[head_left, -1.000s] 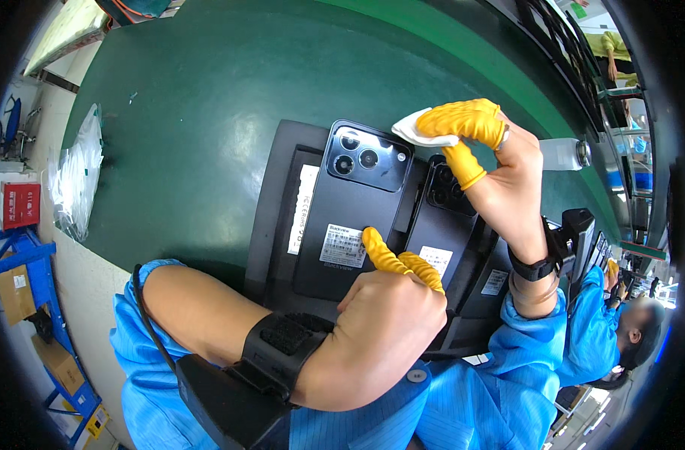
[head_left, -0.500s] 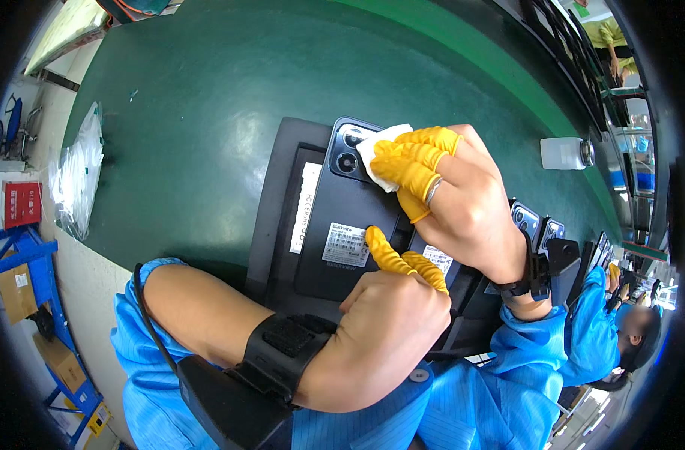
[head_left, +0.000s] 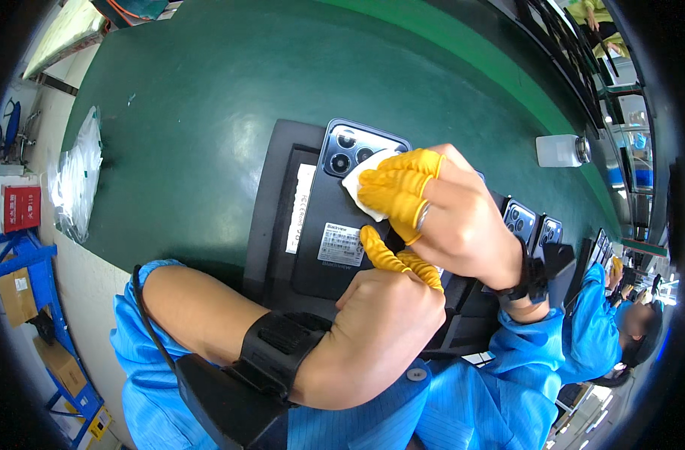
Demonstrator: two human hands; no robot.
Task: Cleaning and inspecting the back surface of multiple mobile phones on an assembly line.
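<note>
A dark smartphone (head_left: 320, 206) lies back side up over a black foam tray (head_left: 269, 195), its camera block at the far end and a white label lower down. My right hand (head_left: 451, 210), in yellow finger cots, pinches a folded white cloth (head_left: 353, 187) and presses it against the phone's back just below the cameras. My left hand (head_left: 384, 319) is closed at the phone's right edge, with a yellow-covered finger resting beside the label. Its other fingertips are partly hidden, but it appears to steady the phone.
More smartphones (head_left: 519, 219) lie in a row to the right. A white bottle (head_left: 560, 151) stands on the green table (head_left: 185, 112) at the far right. Clear plastic bags (head_left: 78, 184) lie at the left edge. A co-worker in a blue sleeve (head_left: 588, 322) sits at the right.
My right hand has moved the cloth slightly nearer and to the left, from beside the cameras to below them, uncovering more of the camera block. My left hand has barely shifted.
</note>
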